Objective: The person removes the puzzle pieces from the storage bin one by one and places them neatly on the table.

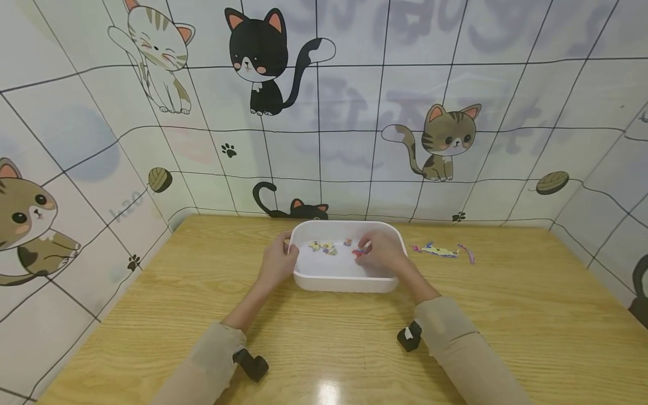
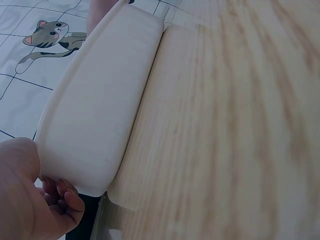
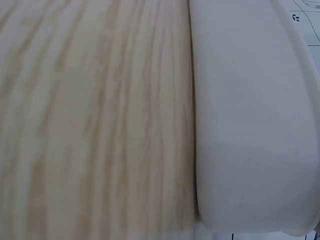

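A white plastic tray (image 1: 349, 285) stands on the table, its outer side wall filling much of both wrist views. My left hand (image 1: 276, 261) grips the tray's left end, thumb at the rim and fingers curled below it in the left wrist view. Reaching over the right side, my right hand (image 1: 383, 251) has its fingertips inside the tray, pinching a small red and blue piece (image 1: 357, 253). Several small yellowish, multicoloured pieces (image 1: 329, 248) lie on the tray floor, too small to identify. The right wrist view does not show the right hand's fingers.
On the table right of the tray lie a long yellow and blue strip (image 1: 439, 251) and a curved purple strip (image 1: 468, 254). The wooden table (image 1: 324, 337) meets a cat-printed curtain (image 1: 349, 163) at the back and sides.
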`<state>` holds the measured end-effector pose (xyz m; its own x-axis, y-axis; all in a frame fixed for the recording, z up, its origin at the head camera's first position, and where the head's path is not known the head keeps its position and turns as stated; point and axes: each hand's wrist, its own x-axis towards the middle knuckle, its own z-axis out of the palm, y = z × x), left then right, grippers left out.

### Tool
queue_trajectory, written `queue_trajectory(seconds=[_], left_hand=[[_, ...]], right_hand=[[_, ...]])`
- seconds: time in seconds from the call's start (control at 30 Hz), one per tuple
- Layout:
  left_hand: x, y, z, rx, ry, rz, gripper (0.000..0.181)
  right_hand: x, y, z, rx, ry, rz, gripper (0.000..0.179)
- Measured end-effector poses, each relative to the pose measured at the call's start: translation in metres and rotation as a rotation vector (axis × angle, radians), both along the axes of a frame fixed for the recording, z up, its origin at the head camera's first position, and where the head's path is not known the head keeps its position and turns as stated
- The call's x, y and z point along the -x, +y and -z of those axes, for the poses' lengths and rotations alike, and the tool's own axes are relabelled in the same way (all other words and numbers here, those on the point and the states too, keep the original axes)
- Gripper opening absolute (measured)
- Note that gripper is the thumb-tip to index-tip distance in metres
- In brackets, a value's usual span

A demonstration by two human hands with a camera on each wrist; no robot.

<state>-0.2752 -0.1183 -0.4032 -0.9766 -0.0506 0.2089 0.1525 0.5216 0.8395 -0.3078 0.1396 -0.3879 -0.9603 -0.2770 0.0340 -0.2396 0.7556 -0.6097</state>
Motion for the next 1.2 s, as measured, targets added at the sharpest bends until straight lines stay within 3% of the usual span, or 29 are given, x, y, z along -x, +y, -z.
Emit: queue_trajectory(seconds=[0.27, 0.5, 0.67, 0.93, 1.2], left_hand=[[0.0, -0.001, 0.0, 0.005, 0.007, -0.001, 0.043], [0.0, -0.001, 0.0, 0.015, -0.003, -0.007, 0.043], [0.0, 0.0, -0.001, 0.029, 0.005, -0.002, 0.043], [0.0, 0.0, -0.002, 0.031, 0.006, -0.005, 0.042], [-0.001, 0.001, -0.002, 0.031, 0.008, -0.007, 0.042]], right_hand=[[-0.002, -0.002, -0.001, -0.005, -0.031, -0.002, 0.023], [-0.002, -0.001, -0.004, 0.125, -0.02, -0.037, 0.01], [-0.005, 0.003, -0.011, 0.201, 0.007, -0.034, 0.011], [-0.014, 0.017, -0.026, 0.35, -0.03, -0.016, 0.017], [-0.024, 0.039, -0.037, 0.378, 0.035, 0.005, 0.018]])
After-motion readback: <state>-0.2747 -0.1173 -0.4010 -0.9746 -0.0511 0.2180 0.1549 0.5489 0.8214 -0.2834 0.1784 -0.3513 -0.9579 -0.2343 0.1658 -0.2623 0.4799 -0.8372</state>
